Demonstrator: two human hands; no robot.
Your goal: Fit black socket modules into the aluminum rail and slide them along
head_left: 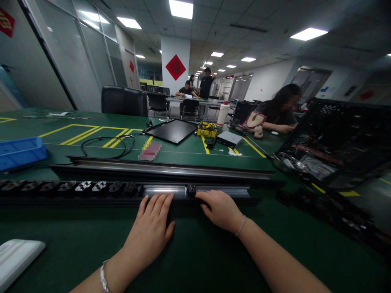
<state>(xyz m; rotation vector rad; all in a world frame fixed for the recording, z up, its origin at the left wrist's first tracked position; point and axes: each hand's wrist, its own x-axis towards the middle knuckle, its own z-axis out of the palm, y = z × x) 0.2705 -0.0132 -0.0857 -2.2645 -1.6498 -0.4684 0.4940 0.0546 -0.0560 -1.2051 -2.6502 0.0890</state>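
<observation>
Right hand [218,207]: half-curled, index tip just right of a small black module [192,188] in the black rail [122,200]; cannot tell whether it pinches anything. Left hand [152,217]: fingers lightly spread, resting on the rail's near edge, gripping nothing. Judged step: positioning the module; next move likely calls for light fingertip pressure, rail braced. Beyond both hands: second rail [171,171].

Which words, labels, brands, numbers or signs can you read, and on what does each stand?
None readable for certain.
Large red diamond on the pillar: dark character, too blurred.
Red sign, top left: gold marking, cut off, blurred.
Small red diamond on the door: too small.
Red patch, far right: too blurred.
Front rail: no lettering visible.
</observation>
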